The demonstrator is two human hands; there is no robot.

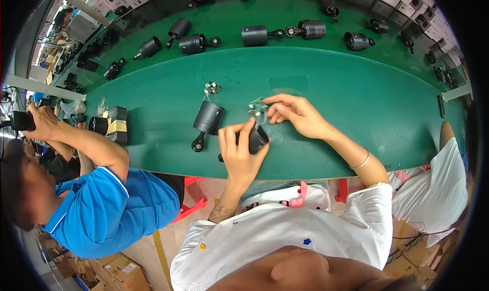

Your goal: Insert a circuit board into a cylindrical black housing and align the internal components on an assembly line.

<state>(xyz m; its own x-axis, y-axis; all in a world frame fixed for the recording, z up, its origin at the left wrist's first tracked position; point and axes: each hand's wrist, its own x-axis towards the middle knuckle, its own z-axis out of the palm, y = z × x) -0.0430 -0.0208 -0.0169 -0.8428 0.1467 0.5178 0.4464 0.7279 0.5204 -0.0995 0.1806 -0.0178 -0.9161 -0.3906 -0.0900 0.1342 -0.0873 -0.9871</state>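
Note:
My left hand [238, 156] is wrapped round a black cylindrical housing [258, 139], tilted with its open end up, close to the near edge of the green table. Above that opening is a small green circuit board [258, 106], with light wires running down toward the housing. My right hand [300, 118] has its thumb and bent fingers closed at the board's right edge; the exact contact is partly blurred. Left of my hands lies another black ribbed cylinder [209, 117] with a round-ended black handle. A second small board [212, 88] hangs out of its far end on wires.
On the dark green conveyor belt [229, 16] beyond the table [351, 97] lie several similar black cylinders [254, 35]. At left, a person in a blue shirt [117, 209] works beside a black block with yellow tape [118, 125]. Another person's white sleeve [433, 189] is at right.

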